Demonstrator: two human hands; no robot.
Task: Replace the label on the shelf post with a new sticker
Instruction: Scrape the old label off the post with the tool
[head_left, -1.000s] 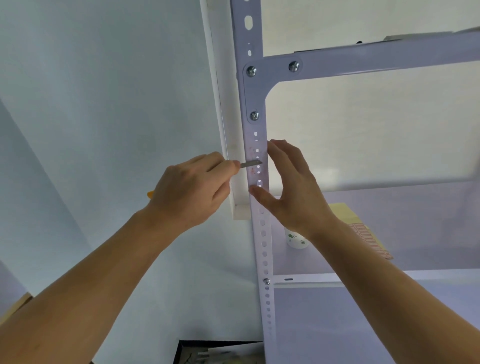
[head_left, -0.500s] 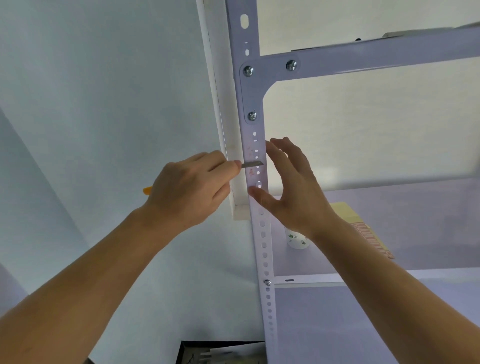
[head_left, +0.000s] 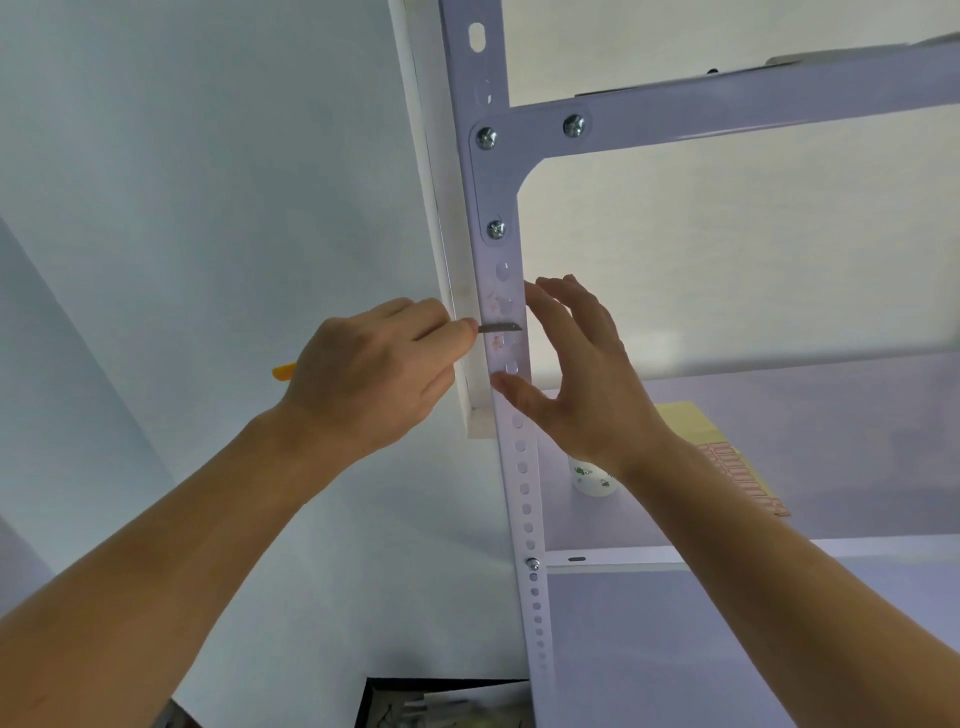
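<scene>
On the shelf post, old label bits are sitting at 3 o'clock from my left hand, which is gripping the knife blade sideways; my right hand is bracing open.

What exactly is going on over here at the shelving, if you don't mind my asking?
A person is scraping label residue off the white shelf post. The left hand holds a utility knife with an orange handle, its blade laid flat across the post's face, where pinkish scraps remain. The right hand steadies the post from the other side, thumb pressed just below the scraped patch. No new sticker is on the post yet.
</scene>
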